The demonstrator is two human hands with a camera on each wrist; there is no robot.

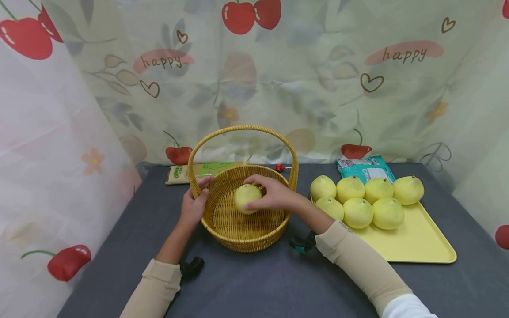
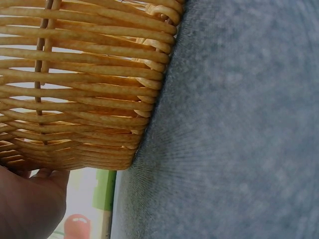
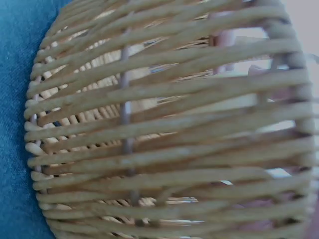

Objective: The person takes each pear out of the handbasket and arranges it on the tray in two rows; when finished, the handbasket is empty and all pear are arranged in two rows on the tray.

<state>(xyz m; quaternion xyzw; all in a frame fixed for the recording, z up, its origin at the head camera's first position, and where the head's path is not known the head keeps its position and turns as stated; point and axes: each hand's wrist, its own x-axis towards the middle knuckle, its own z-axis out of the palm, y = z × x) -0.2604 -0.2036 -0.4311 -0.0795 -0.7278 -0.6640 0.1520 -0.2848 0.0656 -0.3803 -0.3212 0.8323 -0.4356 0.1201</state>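
Observation:
A golden wicker basket (image 1: 246,245) with a tall arched handle stands on the dark table. My left hand (image 1: 193,205) grips its left rim near the foot of the handle; in the left wrist view that hand (image 2: 32,204) shows at the basket's outer wall (image 2: 84,89). Inside the basket, my right hand (image 1: 274,193) holds a pale yellow-green pomelo (image 1: 245,198) between thumb and fingers, low over the woven bottom. Whether the fruit touches the bottom is unclear. The right wrist view is filled by the basket's side (image 3: 164,119), which mostly hides the right hand.
To the right, several more pomelos (image 1: 358,213) sit in two rows on a yellow tray (image 1: 421,243). Behind them lies a teal packet (image 1: 366,168). A beige-and-green package (image 1: 179,175) and a small red item (image 1: 280,168) lie behind the basket, against the patterned curtain (image 1: 262,97).

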